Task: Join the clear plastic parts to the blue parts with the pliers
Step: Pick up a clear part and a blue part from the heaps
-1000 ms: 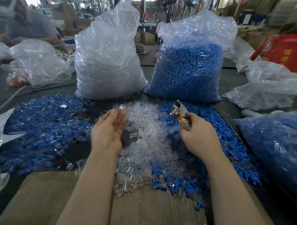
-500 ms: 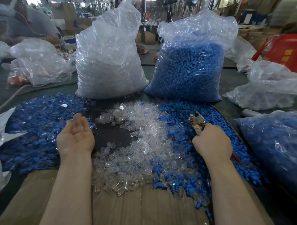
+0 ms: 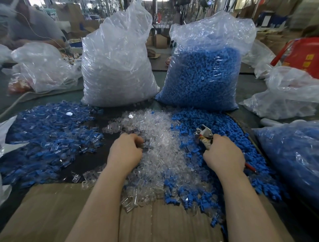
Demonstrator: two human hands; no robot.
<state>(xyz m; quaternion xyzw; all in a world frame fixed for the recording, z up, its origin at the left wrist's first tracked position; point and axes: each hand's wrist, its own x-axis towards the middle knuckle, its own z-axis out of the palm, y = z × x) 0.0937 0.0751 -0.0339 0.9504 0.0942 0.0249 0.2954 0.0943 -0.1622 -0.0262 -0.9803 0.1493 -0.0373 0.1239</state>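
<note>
The left hand (image 3: pixel 124 152), open palm-up over the left blue-and-clear pile (image 3: pixel 51 138) half a second ago, has come right and turned palm-down on the heap of clear plastic parts (image 3: pixel 160 141) at centre; its fingers curl into the pieces, though what this grip holds cannot be told. The right hand (image 3: pixel 223 154) has barely shifted, gripping the pliers (image 3: pixel 204 136) above the blue parts (image 3: pixel 222 127) on the right of the surface (image 3: pixel 248 89).

busy workshop behind: stacked cardboard boxes (image 3: pixel 160 40), standing fan (image 3: pixel 183 10), daylight at far windows (image 3: pixel 36 2).
</note>
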